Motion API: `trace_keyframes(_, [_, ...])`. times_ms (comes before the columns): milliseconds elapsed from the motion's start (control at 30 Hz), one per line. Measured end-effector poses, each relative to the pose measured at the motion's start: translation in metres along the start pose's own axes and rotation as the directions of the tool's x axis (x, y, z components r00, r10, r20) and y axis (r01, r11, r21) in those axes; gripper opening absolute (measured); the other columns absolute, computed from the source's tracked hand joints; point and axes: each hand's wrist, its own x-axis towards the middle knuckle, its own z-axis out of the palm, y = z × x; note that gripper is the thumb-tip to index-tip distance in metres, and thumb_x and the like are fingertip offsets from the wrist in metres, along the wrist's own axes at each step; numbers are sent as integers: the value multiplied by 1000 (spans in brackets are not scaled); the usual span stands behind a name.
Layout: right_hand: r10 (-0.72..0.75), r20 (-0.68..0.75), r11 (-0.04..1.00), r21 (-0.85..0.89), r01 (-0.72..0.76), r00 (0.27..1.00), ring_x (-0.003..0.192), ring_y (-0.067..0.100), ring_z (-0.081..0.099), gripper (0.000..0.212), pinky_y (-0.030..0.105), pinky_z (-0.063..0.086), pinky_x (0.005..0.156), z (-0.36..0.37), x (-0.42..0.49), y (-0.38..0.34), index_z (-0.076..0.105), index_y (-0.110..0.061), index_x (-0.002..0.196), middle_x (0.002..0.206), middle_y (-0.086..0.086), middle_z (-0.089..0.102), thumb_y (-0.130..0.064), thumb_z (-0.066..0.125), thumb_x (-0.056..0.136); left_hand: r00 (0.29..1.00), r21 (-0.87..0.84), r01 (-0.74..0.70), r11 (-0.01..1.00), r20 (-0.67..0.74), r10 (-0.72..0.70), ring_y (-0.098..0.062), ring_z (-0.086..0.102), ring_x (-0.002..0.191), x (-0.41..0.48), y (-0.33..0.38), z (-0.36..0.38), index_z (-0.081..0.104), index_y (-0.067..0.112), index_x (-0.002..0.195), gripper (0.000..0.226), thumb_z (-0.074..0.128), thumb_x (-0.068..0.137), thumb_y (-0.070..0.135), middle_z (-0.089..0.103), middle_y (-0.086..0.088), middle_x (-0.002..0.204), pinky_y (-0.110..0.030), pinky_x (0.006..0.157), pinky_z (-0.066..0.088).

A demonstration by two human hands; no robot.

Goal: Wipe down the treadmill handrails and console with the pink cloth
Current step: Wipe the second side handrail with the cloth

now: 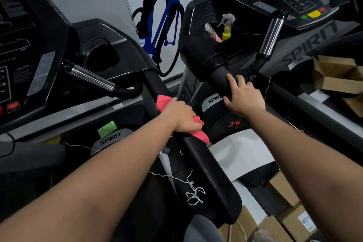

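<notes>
Two black treadmills stand side by side. My left hand (181, 117) grips the pink cloth (200, 133) and presses it onto the right handrail (208, 171) of the left treadmill; the cloth sticks out above and below my fingers. My right hand (244, 98) rests on the left handrail (220, 76) of the right treadmill, fingers spread and nearly straight. The left treadmill's console (17, 61) is at the far left, the right treadmill's console (290, 0) at the top right.
Spray bottles (226, 29) stand in the right console's cup holder. Chrome grip bars (90, 76) (272, 35) jut from both consoles. Loose white string (193, 192) hangs off the rail. Cardboard boxes (290, 220) lie at the lower right and far right. A wall with a blue cyclist graphic (159, 15) is behind.
</notes>
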Motion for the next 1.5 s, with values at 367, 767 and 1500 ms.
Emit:
trace_keyframes(367, [-6,-8,1000,13,7,1000,112,35,48,75,39,44,72,1,1,0,11,-20,150,144,10,30,-46,48,91,906,-13,-299,954,-317,280,-27,61,81,-26,47,24,63,19,68,51,29,81,54,66,-2,83,-33,70,41])
trace_keyframes(767, [0,-14,1000,-6,0,1000,111,36,48,74,40,44,73,4,0,2,10,-19,151,145,11,29,-46,47,92,869,-158,-219,963,-481,119,-22,62,88,-24,2,36,72,16,83,57,27,79,52,68,0,86,-35,90,38])
trace_keyframes(1500, [93,169,996,-13,-92,981,90,32,55,85,36,48,63,-10,-9,8,-11,-45,147,126,15,42,-59,49,87,942,37,-158,987,-296,161,-28,59,92,-34,58,22,69,16,84,58,22,84,50,67,-4,92,-34,79,35])
